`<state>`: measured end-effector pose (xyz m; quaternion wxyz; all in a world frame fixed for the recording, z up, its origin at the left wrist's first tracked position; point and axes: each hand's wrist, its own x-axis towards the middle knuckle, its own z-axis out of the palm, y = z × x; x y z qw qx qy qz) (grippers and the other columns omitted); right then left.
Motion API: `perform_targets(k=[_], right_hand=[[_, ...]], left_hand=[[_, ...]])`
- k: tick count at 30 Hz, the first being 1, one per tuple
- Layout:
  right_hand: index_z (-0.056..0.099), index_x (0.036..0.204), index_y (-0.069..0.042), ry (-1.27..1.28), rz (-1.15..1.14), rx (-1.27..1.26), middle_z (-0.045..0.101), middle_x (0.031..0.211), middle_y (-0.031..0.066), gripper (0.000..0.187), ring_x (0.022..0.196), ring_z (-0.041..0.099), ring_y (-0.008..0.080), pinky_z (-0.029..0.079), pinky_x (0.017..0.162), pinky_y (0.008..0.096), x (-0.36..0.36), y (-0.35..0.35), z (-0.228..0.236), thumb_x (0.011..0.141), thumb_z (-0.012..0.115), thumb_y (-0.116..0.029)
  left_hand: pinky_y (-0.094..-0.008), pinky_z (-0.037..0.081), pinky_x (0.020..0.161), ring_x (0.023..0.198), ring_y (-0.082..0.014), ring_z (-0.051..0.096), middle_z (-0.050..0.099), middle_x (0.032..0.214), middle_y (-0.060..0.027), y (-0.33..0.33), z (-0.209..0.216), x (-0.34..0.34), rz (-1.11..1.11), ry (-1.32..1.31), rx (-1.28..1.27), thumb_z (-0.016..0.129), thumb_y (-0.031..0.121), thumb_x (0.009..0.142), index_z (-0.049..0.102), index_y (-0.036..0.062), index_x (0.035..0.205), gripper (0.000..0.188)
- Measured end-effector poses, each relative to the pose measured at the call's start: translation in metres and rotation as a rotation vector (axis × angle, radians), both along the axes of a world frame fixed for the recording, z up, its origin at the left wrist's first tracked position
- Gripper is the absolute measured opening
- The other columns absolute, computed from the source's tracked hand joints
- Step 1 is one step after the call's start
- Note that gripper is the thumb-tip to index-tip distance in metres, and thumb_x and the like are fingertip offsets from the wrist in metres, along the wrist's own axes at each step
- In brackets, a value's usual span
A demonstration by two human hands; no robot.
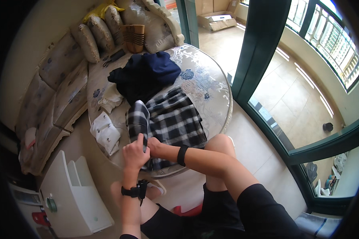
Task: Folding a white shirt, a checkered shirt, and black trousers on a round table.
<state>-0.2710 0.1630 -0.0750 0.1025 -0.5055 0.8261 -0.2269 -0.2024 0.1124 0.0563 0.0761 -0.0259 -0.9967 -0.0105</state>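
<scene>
A black-and-white plaid garment lies spread near the front of the round cushioned seat. One part of it, on the left, is bunched and raised. My left hand is closed on the near edge of that raised part, its index finger pointing up along the cloth. Right beside it, my right hand is closed on the same cloth, its fingers partly hidden behind the left hand. Beyond the garment lie black clothes and a navy blue cloth. White folded cloth rests left of my hands.
A stack of brown baskets stands at the back, by several cushions. A patterned sofa runs along the left. A white cabinet stands at the lower left. Green-framed glass doors are on the right, a cardboard box beyond.
</scene>
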Motion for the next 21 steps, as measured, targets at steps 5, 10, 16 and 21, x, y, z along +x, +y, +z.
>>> perform_targets(k=[5, 10, 16, 21], right_hand=[[0.057, 0.112, -0.021, -0.027, 0.121, 0.027, 0.055, 0.118, 0.0062, 0.039, 0.108, 0.053, 0.0180, 0.041, 0.089, 0.0345, -0.014, 0.028, -0.033, 0.074, 0.057, -0.025], [0.061, 0.103, -0.012, 0.031, 0.067, 0.091, 0.059, 0.105, 0.0105, 0.037, 0.103, 0.053, 0.0262, 0.041, 0.089, 0.0370, -0.012, 0.071, 0.027, 0.068, 0.062, -0.025], [0.059, 0.089, -0.003, 0.100, -0.117, 0.132, 0.061, 0.088, 0.0167, 0.020, 0.083, 0.061, 0.0318, 0.050, 0.069, 0.0404, -0.029, 0.113, 0.027, 0.074, 0.055, -0.015], [0.060, 0.078, -0.001, -0.003, -0.253, 0.032, 0.062, 0.071, 0.0176, 0.016, 0.069, 0.062, 0.0334, 0.050, 0.058, 0.0426, -0.028, 0.128, 0.042, 0.075, 0.054, -0.015]], left_hand=[[-0.0412, 0.045, 0.058, 0.067, -0.0359, 0.060, 0.061, 0.070, -0.0158, 0.017, 0.009, -0.007, -0.118, -0.039, 0.336, 0.056, 0.026, 0.077, 0.057, 0.0087, 0.095, 0.026], [-0.0343, 0.041, 0.052, 0.049, -0.0228, 0.052, 0.051, 0.056, -0.0133, -0.016, 0.001, -0.005, 0.041, -0.134, 0.832, 0.043, 0.030, 0.089, 0.060, 0.0054, 0.097, 0.031], [-0.0417, 0.043, 0.085, 0.098, -0.0402, 0.056, 0.055, 0.105, -0.0293, -0.102, -0.078, -0.003, 0.583, -0.377, 0.445, 0.052, 0.050, 0.082, 0.039, -0.0096, 0.119, 0.071], [-0.0317, 0.048, 0.051, 0.060, -0.0179, 0.059, 0.061, 0.079, -0.0135, -0.099, -0.085, -0.020, 0.496, -0.520, 1.023, 0.063, 0.041, 0.079, 0.052, -0.0101, 0.092, 0.054]])
